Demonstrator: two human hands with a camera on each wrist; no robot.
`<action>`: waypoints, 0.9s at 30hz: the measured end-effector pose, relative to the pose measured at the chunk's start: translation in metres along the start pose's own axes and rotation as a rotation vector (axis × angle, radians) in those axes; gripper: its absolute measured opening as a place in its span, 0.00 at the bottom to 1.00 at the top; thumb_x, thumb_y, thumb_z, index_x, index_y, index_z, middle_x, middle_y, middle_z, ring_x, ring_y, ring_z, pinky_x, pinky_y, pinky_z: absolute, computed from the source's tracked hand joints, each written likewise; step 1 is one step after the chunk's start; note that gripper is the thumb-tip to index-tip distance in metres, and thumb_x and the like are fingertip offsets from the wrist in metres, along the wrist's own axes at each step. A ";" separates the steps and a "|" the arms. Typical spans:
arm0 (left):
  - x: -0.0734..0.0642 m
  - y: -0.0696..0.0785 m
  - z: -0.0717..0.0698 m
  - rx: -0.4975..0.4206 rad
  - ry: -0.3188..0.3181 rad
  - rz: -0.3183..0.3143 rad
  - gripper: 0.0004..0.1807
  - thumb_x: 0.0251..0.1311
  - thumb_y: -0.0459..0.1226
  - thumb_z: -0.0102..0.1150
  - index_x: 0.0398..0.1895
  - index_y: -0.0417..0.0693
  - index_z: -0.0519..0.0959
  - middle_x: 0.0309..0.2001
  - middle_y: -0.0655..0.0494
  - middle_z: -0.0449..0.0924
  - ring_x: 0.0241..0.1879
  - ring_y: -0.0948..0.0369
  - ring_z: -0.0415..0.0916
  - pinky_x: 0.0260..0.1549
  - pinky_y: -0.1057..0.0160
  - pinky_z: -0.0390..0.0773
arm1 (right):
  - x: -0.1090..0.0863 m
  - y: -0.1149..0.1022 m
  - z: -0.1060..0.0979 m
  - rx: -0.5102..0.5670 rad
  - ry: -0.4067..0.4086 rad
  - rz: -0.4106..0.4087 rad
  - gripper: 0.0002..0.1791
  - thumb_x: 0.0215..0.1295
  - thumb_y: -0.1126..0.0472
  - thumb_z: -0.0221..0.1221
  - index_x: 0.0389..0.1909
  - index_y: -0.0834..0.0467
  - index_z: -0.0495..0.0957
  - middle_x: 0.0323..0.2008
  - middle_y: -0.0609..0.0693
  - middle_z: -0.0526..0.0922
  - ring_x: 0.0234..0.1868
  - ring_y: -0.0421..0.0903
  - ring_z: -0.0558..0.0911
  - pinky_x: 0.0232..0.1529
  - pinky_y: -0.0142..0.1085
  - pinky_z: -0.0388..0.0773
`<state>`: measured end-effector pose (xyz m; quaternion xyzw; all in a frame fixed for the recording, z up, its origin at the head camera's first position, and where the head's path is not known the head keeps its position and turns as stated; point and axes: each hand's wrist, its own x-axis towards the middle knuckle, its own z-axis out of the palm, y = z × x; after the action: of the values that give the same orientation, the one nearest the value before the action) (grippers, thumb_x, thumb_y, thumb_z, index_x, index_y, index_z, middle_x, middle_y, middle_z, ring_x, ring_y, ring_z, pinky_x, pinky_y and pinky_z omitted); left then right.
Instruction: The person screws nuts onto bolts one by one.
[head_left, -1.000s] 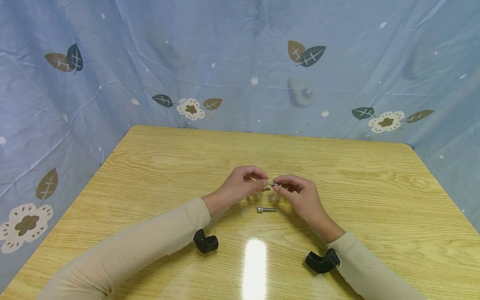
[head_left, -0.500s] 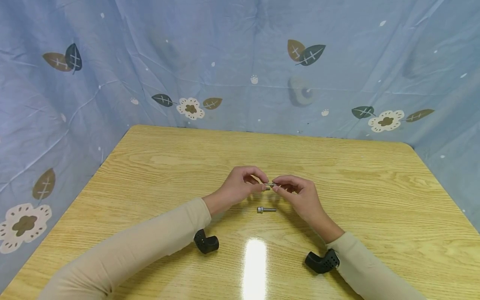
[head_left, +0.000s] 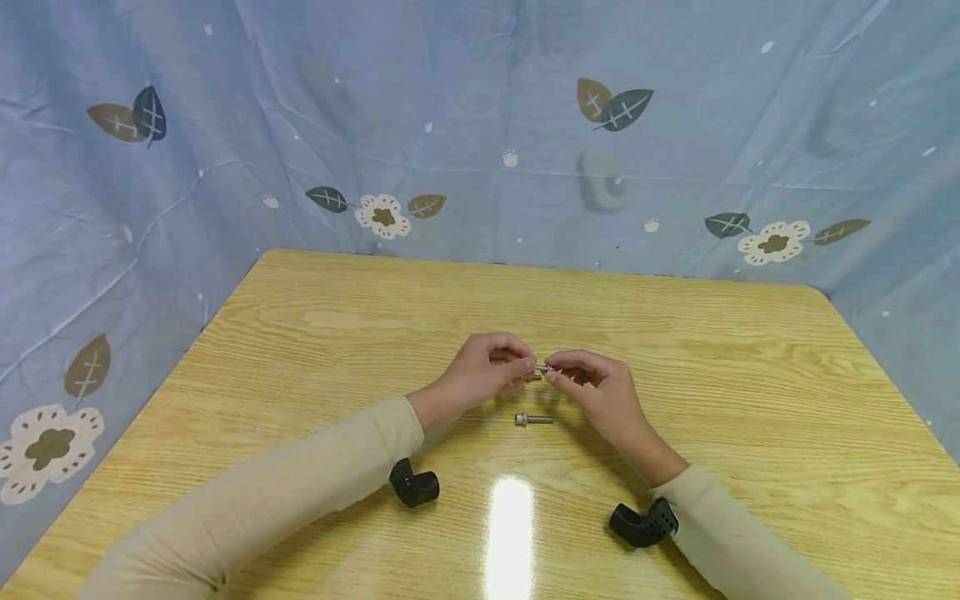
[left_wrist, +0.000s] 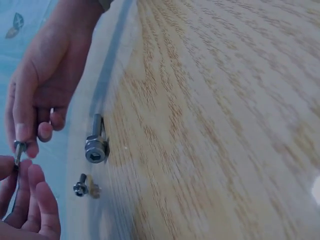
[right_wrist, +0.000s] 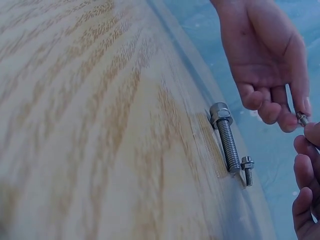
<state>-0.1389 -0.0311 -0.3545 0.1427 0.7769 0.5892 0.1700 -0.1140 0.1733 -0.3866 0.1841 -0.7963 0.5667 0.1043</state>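
Observation:
Both hands meet above the table over a small metal bolt (head_left: 542,367). My left hand (head_left: 480,367) pinches one end between thumb and fingertips. My right hand (head_left: 600,383) pinches the other end, where a nut-like collar (left_wrist: 20,145) shows in the left wrist view. Fingertips partly hide this bolt (right_wrist: 302,119). Below the hands lies a larger socket-head bolt (head_left: 534,419) with a nut (right_wrist: 221,116) close to its head. Beside it, partly behind my left fingers in the head view, rests a smaller bolt (right_wrist: 248,171), also with a nut near its head.
The wood-grain table (head_left: 360,300) extends around the hands, with a bright light reflection near its front. A blue curtain (head_left: 480,125) with leaf and flower prints hangs behind and at the sides. Black wrist mounts (head_left: 414,485) sit under both sleeves.
The left thumb and fingertips opened slightly around the bolt half a second ago, baring more of it, and now close on it again. The right hand and lying bolts stay put.

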 end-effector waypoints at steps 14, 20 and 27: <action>0.001 -0.001 0.000 0.019 0.005 -0.022 0.09 0.66 0.42 0.58 0.46 0.50 0.81 0.44 0.49 0.83 0.42 0.49 0.80 0.37 0.55 0.80 | 0.000 0.000 -0.001 -0.008 0.006 0.016 0.11 0.62 0.65 0.64 0.43 0.65 0.83 0.39 0.53 0.86 0.34 0.37 0.81 0.34 0.30 0.77; 0.002 0.000 0.001 0.007 0.002 -0.025 0.07 0.68 0.40 0.56 0.42 0.49 0.81 0.42 0.43 0.84 0.41 0.45 0.80 0.34 0.58 0.80 | 0.001 0.000 -0.001 -0.007 0.003 0.012 0.11 0.62 0.65 0.63 0.44 0.66 0.83 0.40 0.58 0.85 0.34 0.37 0.81 0.34 0.30 0.76; -0.001 0.001 0.000 0.025 0.011 0.049 0.07 0.64 0.36 0.60 0.43 0.48 0.82 0.43 0.52 0.82 0.43 0.48 0.80 0.37 0.53 0.79 | 0.001 -0.001 -0.001 0.001 -0.002 0.017 0.11 0.62 0.65 0.64 0.43 0.65 0.83 0.39 0.58 0.85 0.33 0.37 0.81 0.34 0.30 0.77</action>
<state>-0.1381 -0.0312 -0.3535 0.1605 0.7813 0.5843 0.1496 -0.1143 0.1740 -0.3848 0.1777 -0.7977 0.5678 0.0986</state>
